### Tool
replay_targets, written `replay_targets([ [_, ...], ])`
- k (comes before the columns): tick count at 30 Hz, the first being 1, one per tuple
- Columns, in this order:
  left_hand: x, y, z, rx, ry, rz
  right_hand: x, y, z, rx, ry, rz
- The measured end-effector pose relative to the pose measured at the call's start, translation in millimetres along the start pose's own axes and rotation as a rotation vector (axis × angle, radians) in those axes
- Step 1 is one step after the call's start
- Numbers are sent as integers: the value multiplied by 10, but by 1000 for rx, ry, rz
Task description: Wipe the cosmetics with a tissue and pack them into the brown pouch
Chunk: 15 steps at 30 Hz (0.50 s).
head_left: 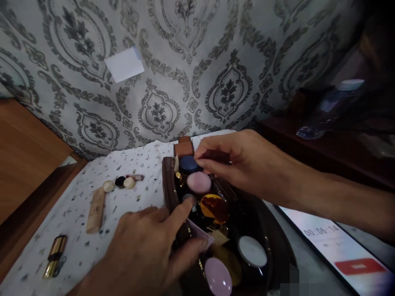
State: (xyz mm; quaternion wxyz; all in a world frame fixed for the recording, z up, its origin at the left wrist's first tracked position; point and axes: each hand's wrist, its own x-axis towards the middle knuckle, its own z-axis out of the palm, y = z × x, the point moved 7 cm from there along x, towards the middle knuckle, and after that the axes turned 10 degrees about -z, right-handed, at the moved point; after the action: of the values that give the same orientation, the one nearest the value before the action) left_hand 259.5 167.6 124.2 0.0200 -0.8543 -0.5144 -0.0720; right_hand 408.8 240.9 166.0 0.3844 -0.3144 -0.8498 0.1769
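Observation:
A dark brown zip bag point(169, 181) stands open, filled with cosmetics. My left hand point(145, 242) reaches over its left edge, thumb and index finger apart. The index fingertip touches a small dark round-topped item inside, and the thumb lies by a pale pinkish flat piece point(199, 232). My right hand point(231, 158) is pinched at the bag's far end, beside a dark blue round lid point(189, 163) and a pink round item point(199, 182). What its fingertips hold, if anything, is hidden. Nearer are an amber-coloured item point(215, 208), a white round lid point(252, 250) and a pink oval point(218, 276).
On the white patterned cloth at left lie a beige tube point(96, 209), a gold-and-black lipstick point(55, 257) and several small round pieces point(129, 182). A phone showing a timer point(333, 246) lies at right. A clear bottle point(330, 109) stands on a dark surface behind.

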Motion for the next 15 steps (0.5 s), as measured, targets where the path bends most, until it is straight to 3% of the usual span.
replay_targets([
  [4,22,30,-74,-70,-48,-34,-146,-112,-23,-32,3,17],
  [8,-88,-50,-121,-130,-16,-64,-262,-290,-33,-40,-18,31],
  [11,-274,-244,-57,-181,15,-162,-397,-457,-64,-98,8,35],
  [15,-616,-706,222,-191,14,-362,-679,-696,-8,-165,79,47],
])
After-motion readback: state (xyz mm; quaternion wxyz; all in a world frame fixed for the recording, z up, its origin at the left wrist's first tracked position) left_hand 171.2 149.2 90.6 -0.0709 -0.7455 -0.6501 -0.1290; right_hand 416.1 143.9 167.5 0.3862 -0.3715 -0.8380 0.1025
